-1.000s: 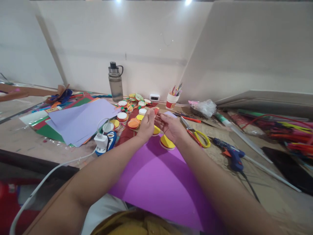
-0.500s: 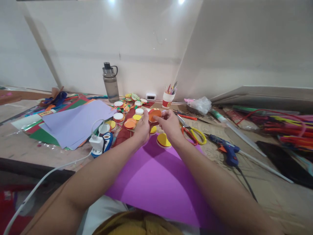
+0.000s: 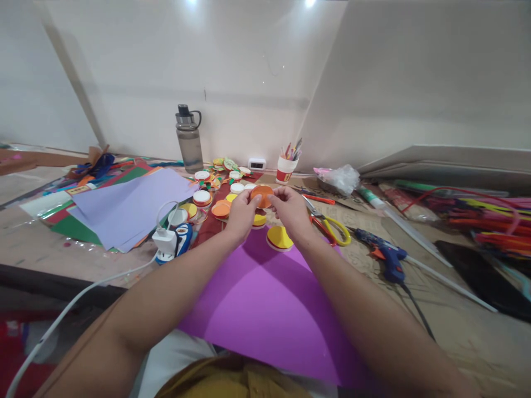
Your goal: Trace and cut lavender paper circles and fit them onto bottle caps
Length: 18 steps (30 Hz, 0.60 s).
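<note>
An orange paper disc is held up between my two hands, its flat face toward me. My left hand grips its left edge, thumb on the front. My right hand pinches the right edge with thumb and fingers. Below them a yellow-topped disc stack lies on the far part of the purple sheet. Another yellow disc shows just under my hands, partly covered. To the left are white discs and orange discs on a dark red sheet.
Scissors and a blue hot glue gun with its cord lie on the right. A power strip with a white plug sits left, near coloured paper sheets. Behind stand a water bottle and a cup of pens.
My left thumb has come onto the front of the orange disc, and my right fingers have shifted from its face to its right edge. The disc has turned slightly.
</note>
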Motion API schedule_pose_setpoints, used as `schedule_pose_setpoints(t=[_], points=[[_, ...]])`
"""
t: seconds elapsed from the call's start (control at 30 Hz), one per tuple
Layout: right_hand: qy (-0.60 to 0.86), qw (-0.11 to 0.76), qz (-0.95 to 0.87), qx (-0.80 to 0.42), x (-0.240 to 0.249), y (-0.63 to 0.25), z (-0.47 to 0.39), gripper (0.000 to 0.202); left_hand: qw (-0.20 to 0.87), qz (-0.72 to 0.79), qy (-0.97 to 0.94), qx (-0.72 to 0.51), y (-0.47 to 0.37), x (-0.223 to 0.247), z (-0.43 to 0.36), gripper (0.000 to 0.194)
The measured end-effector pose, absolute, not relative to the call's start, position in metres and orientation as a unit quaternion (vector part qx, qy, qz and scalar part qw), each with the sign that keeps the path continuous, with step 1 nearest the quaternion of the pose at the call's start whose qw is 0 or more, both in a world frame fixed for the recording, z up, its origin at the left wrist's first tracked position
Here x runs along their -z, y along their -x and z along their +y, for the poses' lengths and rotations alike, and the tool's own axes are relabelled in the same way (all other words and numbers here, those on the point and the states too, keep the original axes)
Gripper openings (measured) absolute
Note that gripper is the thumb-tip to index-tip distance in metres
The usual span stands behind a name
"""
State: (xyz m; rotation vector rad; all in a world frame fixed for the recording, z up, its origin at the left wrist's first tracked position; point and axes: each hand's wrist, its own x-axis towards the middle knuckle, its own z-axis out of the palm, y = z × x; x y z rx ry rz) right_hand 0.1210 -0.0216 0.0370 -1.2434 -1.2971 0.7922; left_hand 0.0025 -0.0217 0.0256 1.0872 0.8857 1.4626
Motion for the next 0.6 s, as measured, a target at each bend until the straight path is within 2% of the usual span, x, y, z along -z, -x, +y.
schedule_pose_setpoints(t=[0.17, 0.37, 0.6], points=[[0.501, 0.566, -0.560, -0.341, -0.0366, -0.1206, -0.0219, 0.014, 0.484, 0.360, -0.494, -0.626, -0.0028, -0.0248, -0.0216, 0.014], [0.488, 0.560, -0.571, -0.350, -0.0394, -0.1192, -0.0252, 0.024, 0.468, 0.382, -0.490, -0.628, 0.0004, -0.0249, -0.0173, 0.023], [0.514, 0.540, -0.590, -0.311, -0.0388, -0.1226, -0.0229, 0.020, 0.432, 0.398, -0.546, -0.597, 0.0056, -0.0257, -0.0150, 0.012]])
